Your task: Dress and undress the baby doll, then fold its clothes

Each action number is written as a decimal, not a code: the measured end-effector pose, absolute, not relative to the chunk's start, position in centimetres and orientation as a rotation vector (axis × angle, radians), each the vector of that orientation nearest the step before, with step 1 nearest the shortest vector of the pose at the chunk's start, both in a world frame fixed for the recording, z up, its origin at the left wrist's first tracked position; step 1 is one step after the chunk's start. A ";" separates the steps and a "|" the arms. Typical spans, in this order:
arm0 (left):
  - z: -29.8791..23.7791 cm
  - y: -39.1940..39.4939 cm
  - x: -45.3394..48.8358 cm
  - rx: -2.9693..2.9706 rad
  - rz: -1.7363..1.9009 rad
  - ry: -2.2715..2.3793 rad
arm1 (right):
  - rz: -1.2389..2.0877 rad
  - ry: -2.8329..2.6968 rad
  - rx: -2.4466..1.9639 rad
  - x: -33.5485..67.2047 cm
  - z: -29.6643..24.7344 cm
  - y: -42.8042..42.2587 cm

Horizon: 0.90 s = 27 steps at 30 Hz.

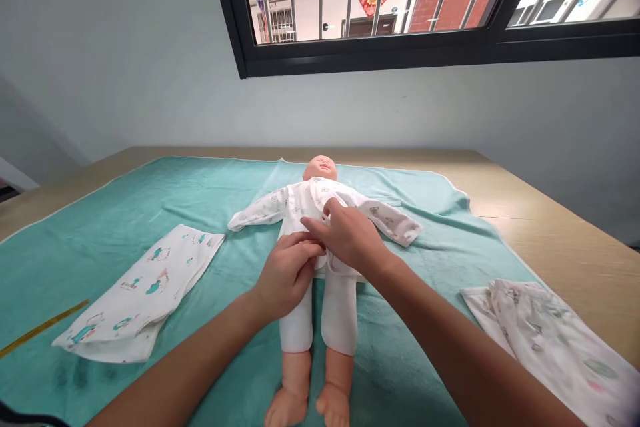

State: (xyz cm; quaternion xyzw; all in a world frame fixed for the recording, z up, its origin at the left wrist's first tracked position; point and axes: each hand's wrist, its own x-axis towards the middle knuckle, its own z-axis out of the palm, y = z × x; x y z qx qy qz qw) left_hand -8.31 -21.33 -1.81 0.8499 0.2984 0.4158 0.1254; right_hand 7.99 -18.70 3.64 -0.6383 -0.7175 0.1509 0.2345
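Note:
A baby doll (320, 167) lies on its back, head away from me, in a white printed baby shirt (266, 209) with both sleeves spread sideways. Its legs are white down to the bare lower legs and feet. My left hand (291, 273) is closed at the front of the shirt, over the doll's belly, its fingertips pressed together on the cloth. Right against it, my right hand (353, 235) is bent over the shirt front, thumb pointing left and fingers curled on the fabric. What exactly lies between the fingertips is hidden by the hands.
A teal blanket (210, 190) covers most of the wooden table (565, 240). On the left lie a folded white printed cloth (145, 290) and a yellow strip (45, 328). Another printed cloth (555, 340) is at right. A barred window (370, 60) is in the wall behind.

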 end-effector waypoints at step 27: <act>-1.8 -19.6 -9.6 2.570 1.251 0.935 | 0.688 -1.451 -1.237 10.4 -2.8 -21.6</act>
